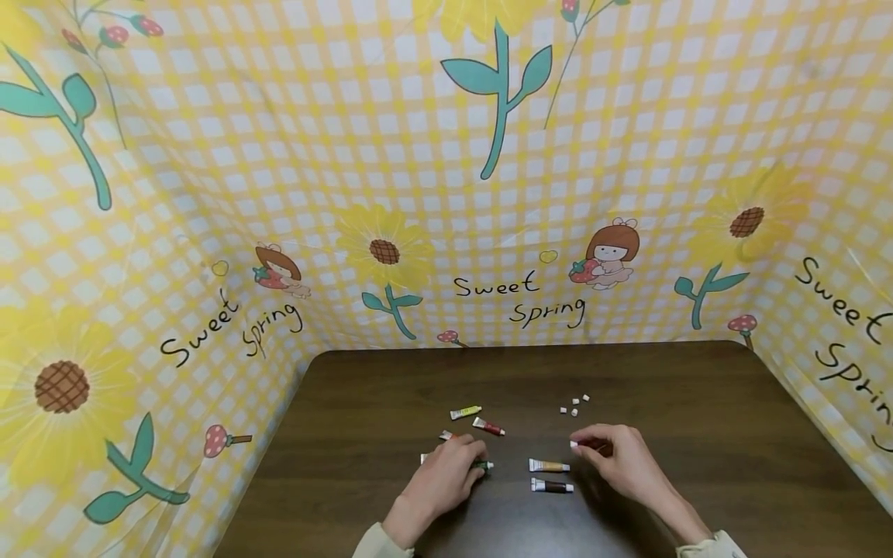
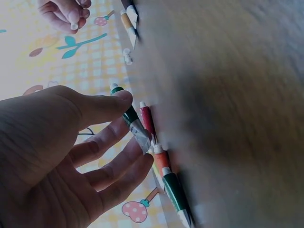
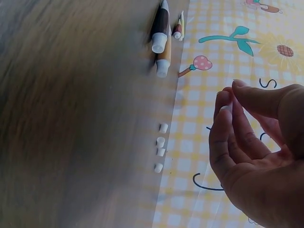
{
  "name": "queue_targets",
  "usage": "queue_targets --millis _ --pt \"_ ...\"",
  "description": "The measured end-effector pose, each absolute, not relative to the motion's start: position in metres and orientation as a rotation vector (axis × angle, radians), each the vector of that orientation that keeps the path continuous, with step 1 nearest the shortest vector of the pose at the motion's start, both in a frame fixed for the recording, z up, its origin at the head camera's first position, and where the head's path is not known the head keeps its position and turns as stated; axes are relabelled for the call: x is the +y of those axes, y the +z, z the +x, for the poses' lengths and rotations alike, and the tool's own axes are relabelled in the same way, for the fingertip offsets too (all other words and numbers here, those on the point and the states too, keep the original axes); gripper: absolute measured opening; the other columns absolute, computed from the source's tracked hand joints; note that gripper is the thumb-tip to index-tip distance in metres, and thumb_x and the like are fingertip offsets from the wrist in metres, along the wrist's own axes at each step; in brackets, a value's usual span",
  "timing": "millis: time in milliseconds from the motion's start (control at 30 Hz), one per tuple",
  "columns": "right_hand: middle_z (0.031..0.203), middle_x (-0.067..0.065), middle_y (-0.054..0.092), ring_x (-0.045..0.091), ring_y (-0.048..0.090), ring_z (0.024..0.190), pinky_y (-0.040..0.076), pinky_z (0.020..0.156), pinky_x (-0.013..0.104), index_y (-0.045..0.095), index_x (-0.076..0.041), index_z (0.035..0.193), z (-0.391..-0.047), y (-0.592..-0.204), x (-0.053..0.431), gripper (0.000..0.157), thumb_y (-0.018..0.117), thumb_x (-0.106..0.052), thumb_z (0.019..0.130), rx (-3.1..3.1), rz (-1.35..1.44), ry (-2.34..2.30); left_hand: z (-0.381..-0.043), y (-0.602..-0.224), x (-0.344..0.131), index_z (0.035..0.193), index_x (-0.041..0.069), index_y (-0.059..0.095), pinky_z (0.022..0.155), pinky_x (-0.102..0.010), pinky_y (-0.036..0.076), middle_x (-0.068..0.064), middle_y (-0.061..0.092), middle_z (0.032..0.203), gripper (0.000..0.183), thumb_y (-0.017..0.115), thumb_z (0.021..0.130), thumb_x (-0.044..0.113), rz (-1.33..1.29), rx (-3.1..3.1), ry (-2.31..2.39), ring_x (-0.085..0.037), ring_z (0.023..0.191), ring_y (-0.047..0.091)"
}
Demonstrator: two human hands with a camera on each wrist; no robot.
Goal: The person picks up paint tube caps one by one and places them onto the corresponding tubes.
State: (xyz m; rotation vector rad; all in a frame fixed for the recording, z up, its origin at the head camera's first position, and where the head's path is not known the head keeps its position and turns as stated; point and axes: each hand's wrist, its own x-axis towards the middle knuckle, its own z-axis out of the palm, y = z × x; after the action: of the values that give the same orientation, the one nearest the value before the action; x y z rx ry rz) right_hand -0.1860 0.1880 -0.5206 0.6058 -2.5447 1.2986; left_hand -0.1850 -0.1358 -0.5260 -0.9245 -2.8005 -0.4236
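My left hand (image 1: pixel 446 473) pinches a small green paint tube (image 2: pixel 129 113) between thumb and fingers, its narrow white nozzle pointing away from the palm. In my right hand (image 1: pixel 624 461) a small white cap (image 1: pixel 574 445) is held between thumb and fingertips; the fingers partly hide it in the right wrist view. An ochre paint tube (image 1: pixel 549 466) and a dark brown one (image 1: pixel 553 486) lie between the hands, white caps on both. Beyond the left hand are a yellow tube (image 1: pixel 466 412) and a red tube (image 1: pixel 489 427). An orange tube (image 2: pixel 161 156) and another green tube (image 2: pixel 175 191) lie beside that hand.
Several loose white caps (image 1: pixel 575 401) lie on the dark wooden table (image 1: pixel 377 387) beyond the right hand. A yellow checked cloth (image 1: pixel 314 155) printed with flowers stands around the table's back and sides.
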Motion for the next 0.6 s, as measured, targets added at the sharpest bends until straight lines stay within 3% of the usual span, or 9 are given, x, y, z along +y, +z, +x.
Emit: queue_targets --millis 600 --pt "0.089 -0.005 0.08 -0.002 0.068 0.075 0.059 0.065 0.024 0.082 -0.013 0.096 -0.18 -0.516 0.178 0.008 0.082 -0.007 0.092 -2.509 0.659 1.343 -0.185 -0.509 -0.12 0.099 0.019 0.072 0.082 -0.029 0.058 0.004 0.072 0.112 0.008 0.08 0.096 0.018 -0.977 -2.771 -0.378 -0.013 0.096 0.069"
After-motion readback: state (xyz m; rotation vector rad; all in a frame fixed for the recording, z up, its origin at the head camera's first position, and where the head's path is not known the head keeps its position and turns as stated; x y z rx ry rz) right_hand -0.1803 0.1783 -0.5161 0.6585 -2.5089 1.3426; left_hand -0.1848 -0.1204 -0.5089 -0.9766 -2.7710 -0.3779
